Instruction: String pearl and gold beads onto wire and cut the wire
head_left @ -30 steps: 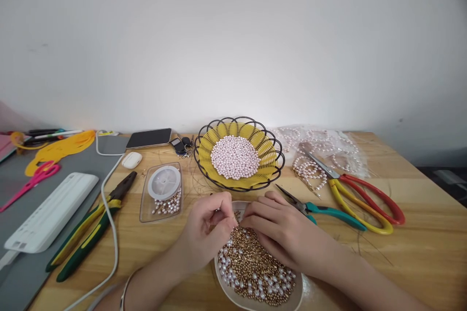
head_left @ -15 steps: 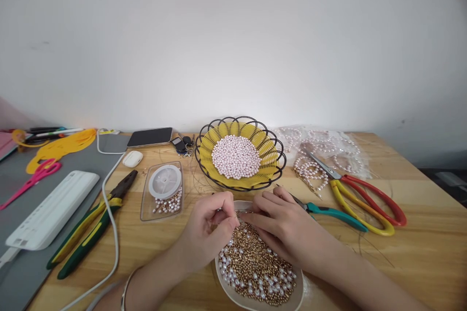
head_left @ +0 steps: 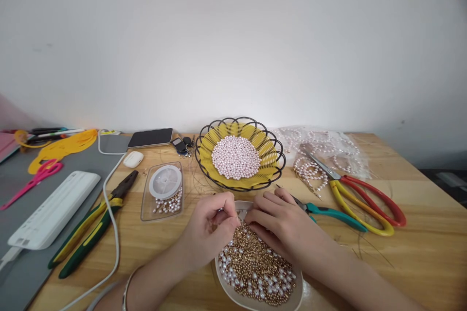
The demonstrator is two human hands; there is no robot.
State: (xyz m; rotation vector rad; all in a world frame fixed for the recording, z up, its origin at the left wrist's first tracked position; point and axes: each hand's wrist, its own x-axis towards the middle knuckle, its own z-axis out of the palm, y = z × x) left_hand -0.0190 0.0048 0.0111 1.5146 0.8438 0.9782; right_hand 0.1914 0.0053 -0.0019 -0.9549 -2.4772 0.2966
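Bead dish: 1 pale dish (head_left: 233,296), near edge of wooden table (head_left: 430,233), under the hands; filled with gold beads (head_left: 251,250) and white pearl beads (head_left: 272,282).
Left hand: 1 (head_left: 213,228), thumb and forefinger pinched together at the dish's far left; anything between them too small to tell.
Right hand: 1 (head_left: 280,221), fingers bent over the dish's far right; cannot tell whether they grip anything. The 2 hands sit just apart.
Basket: 1, yellow with black looped rim (head_left: 206,160), beyond the hands; holds pale pink beads (head_left: 236,157).
Clear box: 1 (head_left: 146,209), left of basket; white spool (head_left: 165,181) above loose beads.
Pliers: 2; green-and-yellow pair (head_left: 95,235) left, teal-handled pair (head_left: 337,215) right.
Scissors: 1 red-and-yellow-handled pair (head_left: 336,177), beside beaded strands (head_left: 312,175).
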